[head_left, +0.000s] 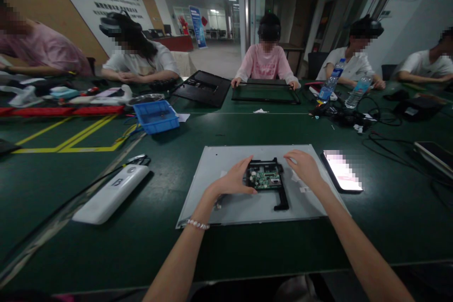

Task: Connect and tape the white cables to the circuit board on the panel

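Observation:
A green circuit board (265,178) sits in a black plastic frame (282,198), one arm of which reaches down toward me. Both rest on a pale grey flat panel (226,214) on the table. My left hand (233,180) grips the left side of the frame, thumb at its lower edge and fingers at its upper one. Just off the frame's upper right corner is my right hand (305,166), its fingers drawn together in a pinch. Whatever may be between those fingertips is too small to make out.
Left of the panel lies a white power bank (112,194) with a cable; a lit phone (342,172) lies right. A blue bin (156,117) stands farther back. Across the table a person in pink (265,61) holds a black rectangular bezel (266,100). Bottles (331,80) and cables stand back right.

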A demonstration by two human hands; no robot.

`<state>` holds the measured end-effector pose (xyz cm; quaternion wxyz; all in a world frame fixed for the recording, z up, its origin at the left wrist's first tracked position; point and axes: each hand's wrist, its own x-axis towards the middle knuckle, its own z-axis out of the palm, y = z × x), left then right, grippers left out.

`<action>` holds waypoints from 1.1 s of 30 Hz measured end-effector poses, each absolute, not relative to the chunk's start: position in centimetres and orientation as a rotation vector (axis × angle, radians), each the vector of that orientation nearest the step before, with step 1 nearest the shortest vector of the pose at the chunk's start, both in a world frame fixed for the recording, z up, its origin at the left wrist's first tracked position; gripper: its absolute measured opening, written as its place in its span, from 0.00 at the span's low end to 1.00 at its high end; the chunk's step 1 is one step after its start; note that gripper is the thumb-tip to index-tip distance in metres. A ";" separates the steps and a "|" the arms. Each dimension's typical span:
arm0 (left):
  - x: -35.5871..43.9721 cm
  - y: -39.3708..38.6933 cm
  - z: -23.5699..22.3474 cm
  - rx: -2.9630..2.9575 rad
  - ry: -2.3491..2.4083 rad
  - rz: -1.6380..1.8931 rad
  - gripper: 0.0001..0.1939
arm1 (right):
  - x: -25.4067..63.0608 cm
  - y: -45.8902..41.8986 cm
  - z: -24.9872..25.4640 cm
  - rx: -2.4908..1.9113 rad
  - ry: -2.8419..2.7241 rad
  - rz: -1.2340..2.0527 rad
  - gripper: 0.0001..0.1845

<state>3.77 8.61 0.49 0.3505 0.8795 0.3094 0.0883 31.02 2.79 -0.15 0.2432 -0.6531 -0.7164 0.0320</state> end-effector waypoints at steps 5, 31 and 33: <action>3.8 8.4 0.7 2.265 0.823 0.247 0.59 | 27.3 5.1 1.8 -1.691 -2.091 0.118 0.13; 3.7 8.7 -0.4 2.289 0.861 0.238 0.60 | 23.9 6.3 -1.2 -1.643 -2.117 0.233 0.13; 3.7 8.6 -0.3 2.302 0.875 0.227 0.60 | 23.9 6.3 -1.2 -1.640 -2.113 0.241 0.13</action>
